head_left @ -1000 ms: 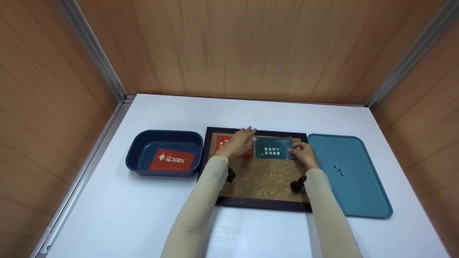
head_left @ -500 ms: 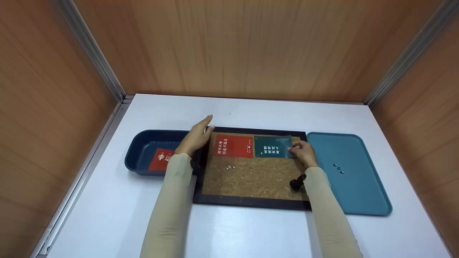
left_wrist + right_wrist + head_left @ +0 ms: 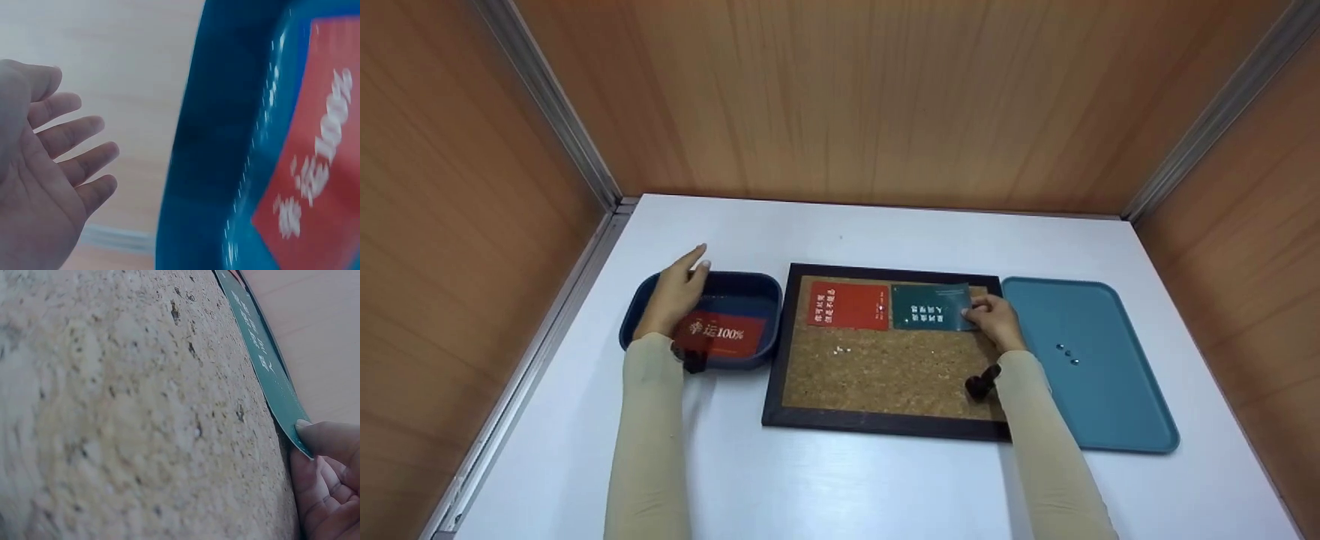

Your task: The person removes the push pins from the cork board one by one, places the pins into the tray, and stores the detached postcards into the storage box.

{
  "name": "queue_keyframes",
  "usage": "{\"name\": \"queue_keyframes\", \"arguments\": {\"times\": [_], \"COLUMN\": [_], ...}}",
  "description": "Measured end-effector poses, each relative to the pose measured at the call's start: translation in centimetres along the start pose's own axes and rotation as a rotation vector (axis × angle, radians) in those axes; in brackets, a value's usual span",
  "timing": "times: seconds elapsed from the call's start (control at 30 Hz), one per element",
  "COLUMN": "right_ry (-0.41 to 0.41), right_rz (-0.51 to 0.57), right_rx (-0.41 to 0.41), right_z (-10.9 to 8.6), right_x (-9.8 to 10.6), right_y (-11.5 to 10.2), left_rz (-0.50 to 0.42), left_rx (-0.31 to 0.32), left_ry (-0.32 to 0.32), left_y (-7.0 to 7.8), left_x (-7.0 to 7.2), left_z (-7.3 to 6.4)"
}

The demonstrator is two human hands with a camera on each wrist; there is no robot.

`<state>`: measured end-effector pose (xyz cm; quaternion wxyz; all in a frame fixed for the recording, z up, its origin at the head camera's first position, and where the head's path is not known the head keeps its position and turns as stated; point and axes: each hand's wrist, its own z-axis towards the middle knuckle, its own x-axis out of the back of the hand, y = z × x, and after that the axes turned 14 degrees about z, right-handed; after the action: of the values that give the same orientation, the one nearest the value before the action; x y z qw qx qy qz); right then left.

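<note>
My right hand (image 3: 994, 319) pinches the right end of a green card (image 3: 931, 307) between thumb and fingers; in the right wrist view that end of the card (image 3: 270, 371) curls up off the cork. The card lies along the top of a dark-framed cork board (image 3: 877, 375), beside a red card (image 3: 849, 306). Over the left part of a dark blue bin (image 3: 769, 352) hovers my left hand (image 3: 671, 296), fingers extended and holding nothing. Inside the bin lies another red card (image 3: 727, 335) with white lettering. The left wrist view shows the left hand (image 3: 56, 146) apart from the bin wall.
A teal tray (image 3: 1117, 375) right of the board carries several small shiny pieces (image 3: 1067, 352). A few more small shiny bits (image 3: 841, 350) lie on the cork below the red card. Wooden panels (image 3: 840, 97) enclose the white table (image 3: 825, 480) at the back and sides.
My left hand has moved left, from above the red card on the board across to the bin, uncovering that card. The right hand keeps its pinch on the green card, nearly still.
</note>
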<state>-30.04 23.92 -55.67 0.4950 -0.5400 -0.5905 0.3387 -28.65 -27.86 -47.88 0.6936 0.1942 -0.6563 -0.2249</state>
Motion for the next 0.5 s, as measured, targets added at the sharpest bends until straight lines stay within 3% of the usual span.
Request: {"name": "queue_keyframes", "arguments": {"times": [0.33, 0.5], "right_ry": [0.011, 0.011], "right_rz": [-0.028, -0.051], "right_rx": [0.009, 0.021], "right_z": [0.0, 0.1], "right_x": [0.0, 0.0], "right_y": [0.1, 0.2], "left_rz": [0.025, -0.01], "left_rx": [0.105, 0.189], "left_ry": [0.087, 0.126], "left_y": [-5.3, -7.7], "left_x": [1.3, 1.9], "left_z": [-2.5, -3.7]}}
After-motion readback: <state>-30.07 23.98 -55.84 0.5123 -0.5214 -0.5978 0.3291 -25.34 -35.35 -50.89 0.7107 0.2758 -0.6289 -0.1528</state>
